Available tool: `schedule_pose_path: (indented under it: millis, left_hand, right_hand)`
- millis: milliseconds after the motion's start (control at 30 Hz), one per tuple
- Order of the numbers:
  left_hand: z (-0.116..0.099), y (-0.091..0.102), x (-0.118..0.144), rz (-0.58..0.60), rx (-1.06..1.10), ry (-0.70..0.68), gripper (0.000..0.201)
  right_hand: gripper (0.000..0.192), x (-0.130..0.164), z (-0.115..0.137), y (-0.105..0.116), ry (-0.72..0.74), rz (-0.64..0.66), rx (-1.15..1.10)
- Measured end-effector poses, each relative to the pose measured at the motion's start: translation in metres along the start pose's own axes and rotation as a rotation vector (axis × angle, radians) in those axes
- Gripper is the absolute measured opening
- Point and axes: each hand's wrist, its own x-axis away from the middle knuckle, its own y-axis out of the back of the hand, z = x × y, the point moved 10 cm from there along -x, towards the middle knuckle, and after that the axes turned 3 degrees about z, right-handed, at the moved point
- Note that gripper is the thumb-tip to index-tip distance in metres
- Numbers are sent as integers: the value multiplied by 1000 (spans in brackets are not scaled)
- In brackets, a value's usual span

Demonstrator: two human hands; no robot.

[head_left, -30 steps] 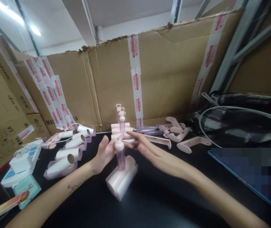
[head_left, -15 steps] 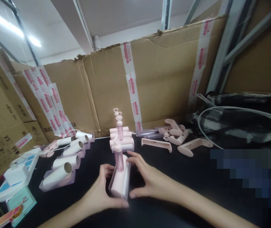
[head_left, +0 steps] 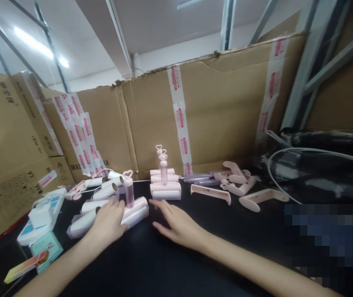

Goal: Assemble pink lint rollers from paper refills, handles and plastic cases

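Head view: the lint roller (head_left: pixel 132 210) lies on the black surface (head_left: pixel 170 264), handle upright, just left of centre. It appears light, rigid plastic with a smooth cover; a hold across the roller body looks steadier than one on the slim handle. The left hand (head_left: pixel 108 222) rests on its left end, fingers curled on the body. The right hand (head_left: pixel 178 225) hovers just beside, fingers apart, holding nothing. Bare paper rolls (head_left: pixel 98 198) lie to the left; the finished rollers (head_left: pixel 165 185) stand behind.
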Motion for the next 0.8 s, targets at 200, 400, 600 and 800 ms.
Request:
schedule_pose_path:
  millis: [200, 400, 600, 800]
  left_hand:
    - [7, 33, -62, -39, -70, 105, 44]
    - [4, 31, -132, 5, -43, 89, 32]
    - [2, 21, -163, 27, -25, 93, 33]
    - [-2, 16, -183, 32, 0, 113, 33]
  right_hand:
    - [34, 19, 3, -16, 45, 99, -19]
    - [34, 16, 7, -16, 59, 138, -6]
    - [33, 19, 8, -19, 81, 146, -2]
    - [30, 13, -15, 8, 8, -77, -24]
